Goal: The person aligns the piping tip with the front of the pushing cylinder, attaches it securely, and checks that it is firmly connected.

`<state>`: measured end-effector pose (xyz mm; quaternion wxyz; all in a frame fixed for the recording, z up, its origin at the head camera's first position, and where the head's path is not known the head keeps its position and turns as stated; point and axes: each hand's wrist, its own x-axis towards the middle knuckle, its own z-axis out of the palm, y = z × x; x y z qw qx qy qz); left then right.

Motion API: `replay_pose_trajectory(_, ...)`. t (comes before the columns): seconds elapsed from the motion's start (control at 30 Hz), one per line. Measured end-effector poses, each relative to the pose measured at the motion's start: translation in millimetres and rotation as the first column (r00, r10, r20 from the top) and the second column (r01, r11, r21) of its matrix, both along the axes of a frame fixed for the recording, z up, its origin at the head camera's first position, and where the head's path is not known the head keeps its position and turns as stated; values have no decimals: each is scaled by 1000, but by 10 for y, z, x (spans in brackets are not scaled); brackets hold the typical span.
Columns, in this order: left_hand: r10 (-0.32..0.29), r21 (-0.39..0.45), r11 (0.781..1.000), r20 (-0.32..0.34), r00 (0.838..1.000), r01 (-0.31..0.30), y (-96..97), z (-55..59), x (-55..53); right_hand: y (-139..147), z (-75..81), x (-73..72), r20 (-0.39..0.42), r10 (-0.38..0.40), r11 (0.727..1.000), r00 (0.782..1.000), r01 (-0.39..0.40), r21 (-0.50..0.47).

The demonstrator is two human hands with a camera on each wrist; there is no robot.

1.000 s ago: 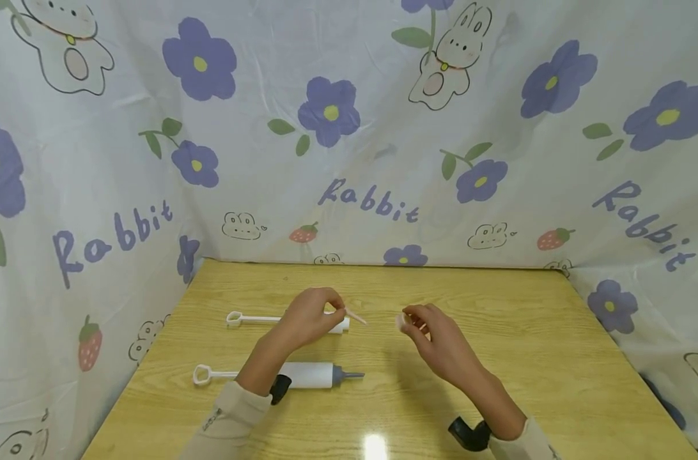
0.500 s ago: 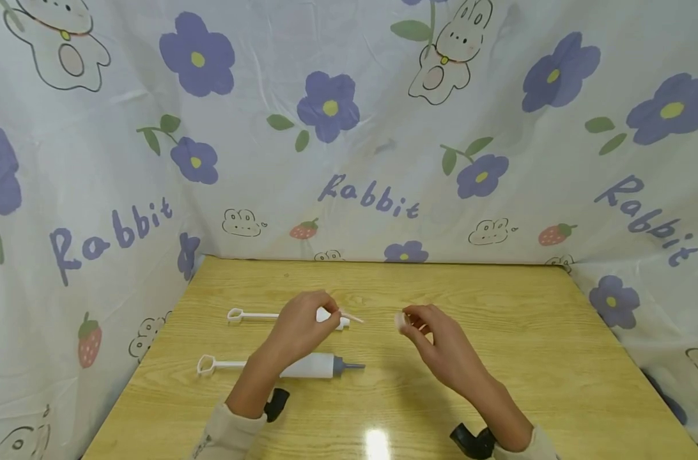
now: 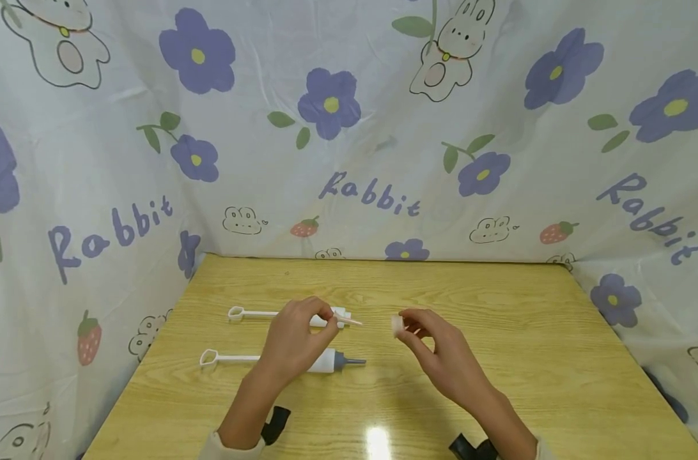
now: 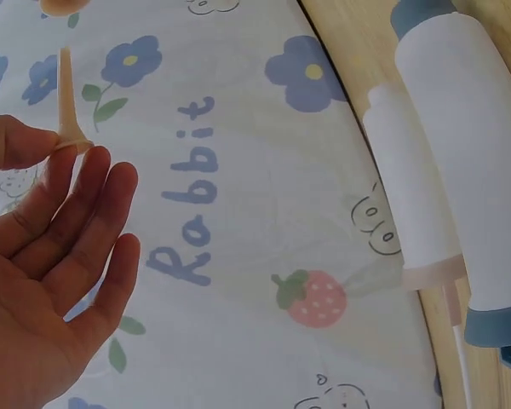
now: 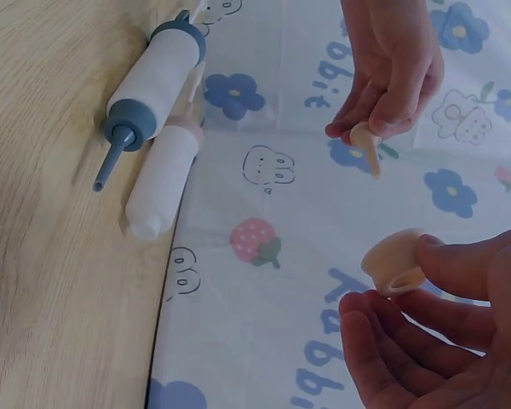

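My left hand [image 3: 291,335] pinches a slim beige tapered nozzle [image 4: 66,98] by its flared base, between thumb and index finger; its thin end points right, towards my other hand. Between the thumb and fingers of my right hand [image 3: 449,358] is a short beige ring-shaped cap [image 5: 390,260], hollow and apart from the nozzle. Both are held above the table. Beneath the left hand lies a white-barrelled syringe [image 5: 163,181] with a pale pinkish rear collar and a bare front end. Nearer lies a larger syringe [image 3: 324,361] with a blue-grey cap and nozzle, partly hidden by the left hand.
Both plunger handles [image 3: 209,358] point left on the wood-grain table [image 3: 498,332]. A white rabbit-and-flower cloth [image 3: 349,160] hangs round the back and sides. Black wrist mounts [image 3: 276,426] sit under both forearms.
My left hand has shifted slightly down and left with the nozzle, covering more of the nearer syringe. The right hand has turned a little, tilting the ring cap. The head view has tipped slightly.
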<state>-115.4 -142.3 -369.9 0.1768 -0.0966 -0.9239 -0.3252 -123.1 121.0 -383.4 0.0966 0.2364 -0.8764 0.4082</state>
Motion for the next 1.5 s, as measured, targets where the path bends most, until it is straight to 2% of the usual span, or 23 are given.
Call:
replay_pose_trajectory(0.3, 20, 7, 1000, -101, 995, -19, 38, 32, 110, -37, 29, 38, 3, 25, 999, 1000, -25, -23)
replay_pose_trajectory(0.6, -9, 10, 1000, -209, 978, 12, 189, 50, 144, -181, 38, 51, -24, 64, 996, 998, -65, -54)
replay_pose_trajectory(0.83, -28, -4, 1000, -204, 979, 28, 298, 49, 154, -245, 57, 48, -20, 78, 995, 997, -79, -64)
replay_pose_trajectory(1.13, -49, -6, 999, -236, 970, 49, 366, 55, 152, -261, 59, 42, -49, 77, 995, 996, -80, -66)
replay_pose_trajectory(1.5, -96, 9, 995, -185, 978, 99, 388, 96, 191, -267, 66, 44, -38, 78, 995, 996, -81, -60)
